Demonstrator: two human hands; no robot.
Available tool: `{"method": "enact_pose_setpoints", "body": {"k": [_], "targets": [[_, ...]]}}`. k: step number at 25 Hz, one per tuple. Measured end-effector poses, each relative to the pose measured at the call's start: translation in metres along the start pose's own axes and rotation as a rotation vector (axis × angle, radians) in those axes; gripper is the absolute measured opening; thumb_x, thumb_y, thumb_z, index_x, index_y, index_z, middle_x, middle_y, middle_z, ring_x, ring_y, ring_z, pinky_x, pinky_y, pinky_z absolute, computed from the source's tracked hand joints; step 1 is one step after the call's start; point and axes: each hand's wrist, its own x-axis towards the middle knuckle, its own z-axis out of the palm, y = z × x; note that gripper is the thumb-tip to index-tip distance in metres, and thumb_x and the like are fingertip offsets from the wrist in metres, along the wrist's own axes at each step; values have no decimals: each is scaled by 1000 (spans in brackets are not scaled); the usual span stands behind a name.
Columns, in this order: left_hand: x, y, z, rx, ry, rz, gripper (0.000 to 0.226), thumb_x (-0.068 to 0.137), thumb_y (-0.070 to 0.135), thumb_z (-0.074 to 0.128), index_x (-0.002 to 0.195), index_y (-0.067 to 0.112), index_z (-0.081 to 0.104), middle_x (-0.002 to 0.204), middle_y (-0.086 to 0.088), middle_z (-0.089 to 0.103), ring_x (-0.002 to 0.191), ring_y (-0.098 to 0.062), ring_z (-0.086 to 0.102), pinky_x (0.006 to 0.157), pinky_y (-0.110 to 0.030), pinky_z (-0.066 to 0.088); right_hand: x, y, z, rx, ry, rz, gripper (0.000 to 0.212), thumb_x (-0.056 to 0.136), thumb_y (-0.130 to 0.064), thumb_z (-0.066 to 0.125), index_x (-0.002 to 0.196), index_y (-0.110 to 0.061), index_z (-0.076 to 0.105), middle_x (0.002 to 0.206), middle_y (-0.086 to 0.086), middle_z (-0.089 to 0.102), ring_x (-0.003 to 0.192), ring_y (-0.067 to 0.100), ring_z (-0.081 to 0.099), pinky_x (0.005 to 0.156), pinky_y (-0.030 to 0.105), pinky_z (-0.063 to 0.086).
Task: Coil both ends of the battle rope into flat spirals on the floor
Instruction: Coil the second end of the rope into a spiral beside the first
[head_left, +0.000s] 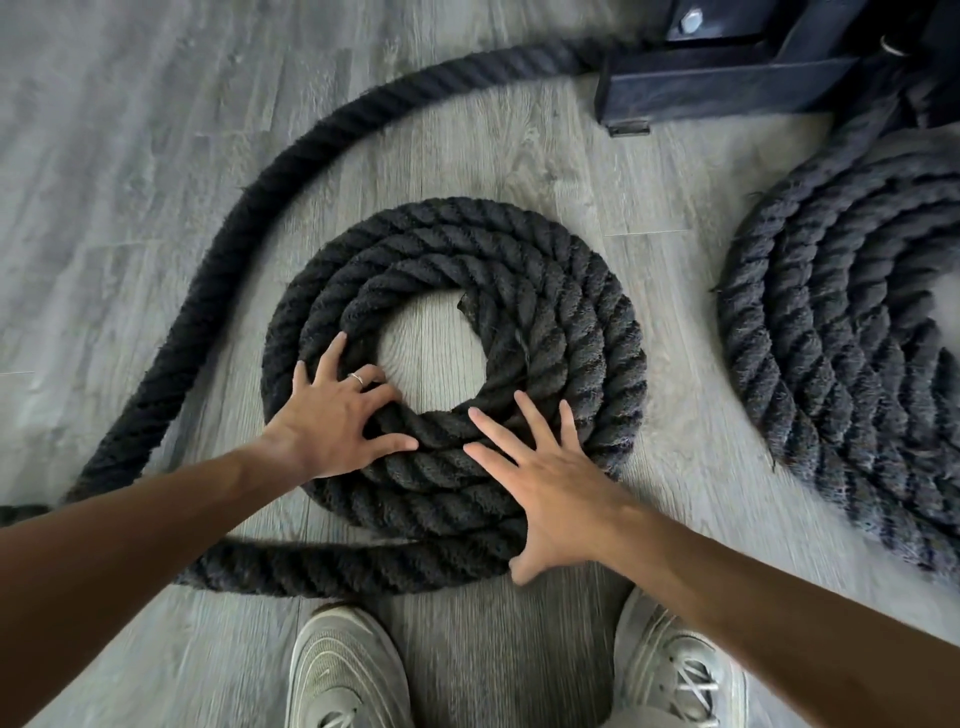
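Note:
A thick black battle rope lies on the grey wood floor. One end forms a flat spiral of about three turns in the middle, with a bare hole at its centre. My left hand rests flat on the spiral's near-left side, fingers spread, a ring on one finger. My right hand presses flat on the near-right side, thumb against the outermost turn. The loose rope runs from the spiral's near edge out left, then arcs up toward the top right. A second flat spiral lies at the right edge, partly cut off.
A black metal anchor frame with a bolt stands at the top right, where the rope runs to. My two light grey sneakers are at the bottom, just short of the middle spiral. Grey plank floor spreads at the left.

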Motion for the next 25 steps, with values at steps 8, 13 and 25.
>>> {"method": "enact_pose_setpoints", "body": {"k": [8, 13, 25], "targets": [[8, 59, -4, -38, 127, -96, 84, 77, 91, 7, 145, 49, 31, 143, 13, 47, 120, -32, 34, 88, -48, 46, 6, 117, -81, -275, -70, 142, 133, 59, -38, 92, 151, -61, -2, 165, -14, -25, 153, 29, -18, 118, 70, -3], [-8, 24, 15, -278, 368, 42, 68, 83, 77, 41, 144, 47, 35, 146, 2, 37, 124, -30, 38, 95, -55, 47, 13, 74, -73, -167, 125, 364, 89, 83, -29, 74, 156, -37, 25, 170, 4, 2, 152, 41, 4, 118, 70, 5], [-45, -16, 42, -543, 289, -387, 62, 77, 81, 51, 125, 42, 48, 137, -7, 34, 135, -29, 21, 108, -54, 39, 36, -53, 22, -138, 161, -360, 60, 80, -43, 75, 130, -13, 63, 155, 6, 45, 153, 42, 8, 117, 66, 13]]}}
